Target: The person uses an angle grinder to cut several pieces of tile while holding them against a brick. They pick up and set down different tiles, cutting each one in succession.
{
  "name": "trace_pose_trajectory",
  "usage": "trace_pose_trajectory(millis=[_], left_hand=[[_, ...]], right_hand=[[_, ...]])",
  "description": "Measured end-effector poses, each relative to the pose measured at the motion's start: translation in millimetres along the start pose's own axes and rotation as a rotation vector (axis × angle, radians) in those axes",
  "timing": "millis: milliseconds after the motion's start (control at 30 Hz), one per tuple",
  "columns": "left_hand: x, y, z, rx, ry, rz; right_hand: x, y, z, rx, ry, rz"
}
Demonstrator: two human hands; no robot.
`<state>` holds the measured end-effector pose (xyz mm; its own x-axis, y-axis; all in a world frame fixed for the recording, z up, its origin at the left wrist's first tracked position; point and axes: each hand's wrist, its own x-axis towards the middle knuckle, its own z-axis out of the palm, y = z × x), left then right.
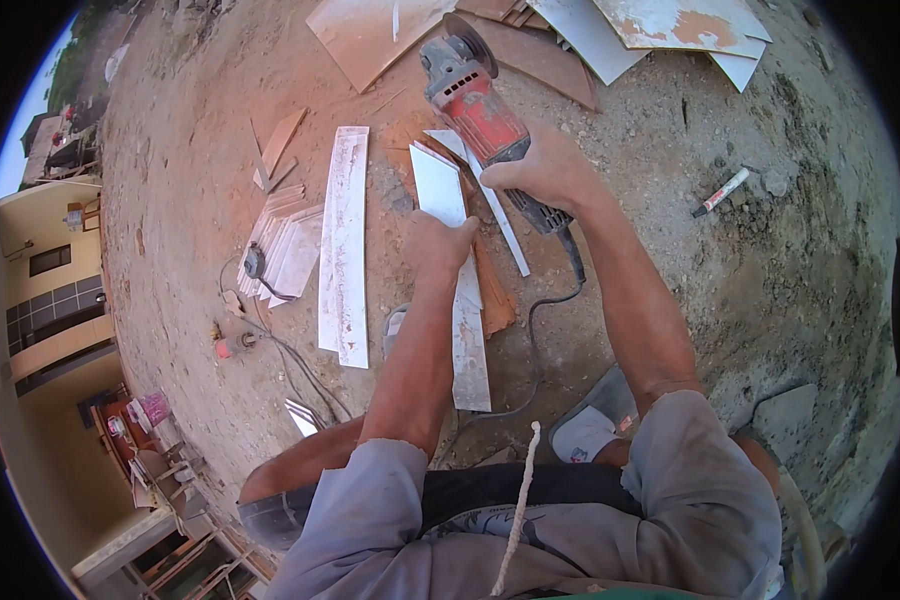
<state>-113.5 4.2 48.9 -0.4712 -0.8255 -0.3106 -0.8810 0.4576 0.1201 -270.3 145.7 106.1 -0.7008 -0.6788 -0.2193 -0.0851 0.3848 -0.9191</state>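
Observation:
In my right hand [552, 172] is a red and grey angle grinder [478, 115], gripped round its body. Its disc [470, 45] points away from me, above and beyond the tile pieces, apart from them. My left hand [438, 240] is closed on a white tile piece [437, 182] lying over reddish-brown pieces. Under my left hand a longer white tile strip [470, 350] reaches toward my feet. A narrow white strip [500, 220] lies on the ground just right of it. The grinder's black cable [532, 340] loops down between my arms.
Left of my hands lie a long white tile strip [344, 250] and a stack of cut tile pieces [292, 245]. Larger tiles [670, 25] lie at the far side. A marker pen [720, 192] is on the dirt at right. A plug connection [235, 345] and cables [305, 370] lie at left.

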Motion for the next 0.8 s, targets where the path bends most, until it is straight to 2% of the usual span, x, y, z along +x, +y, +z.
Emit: trace_pose_trajectory(millis=[200,700,800], left_hand=[[0.2,5.2,-7.2,0.017,-0.055,-0.013],[1.6,4.2,-2.0,-0.009,-0.027,-0.004],[3.8,6.0,-3.4,-0.002,-0.054,-0.009]], right_hand=[[5.6,7.9,9.6,0.024,0.035,-0.010],[-0.9,7.3,4.8,0.050,0.057,0.000],[-0.7,6.2,2.2,0.037,0.011,-0.001]])
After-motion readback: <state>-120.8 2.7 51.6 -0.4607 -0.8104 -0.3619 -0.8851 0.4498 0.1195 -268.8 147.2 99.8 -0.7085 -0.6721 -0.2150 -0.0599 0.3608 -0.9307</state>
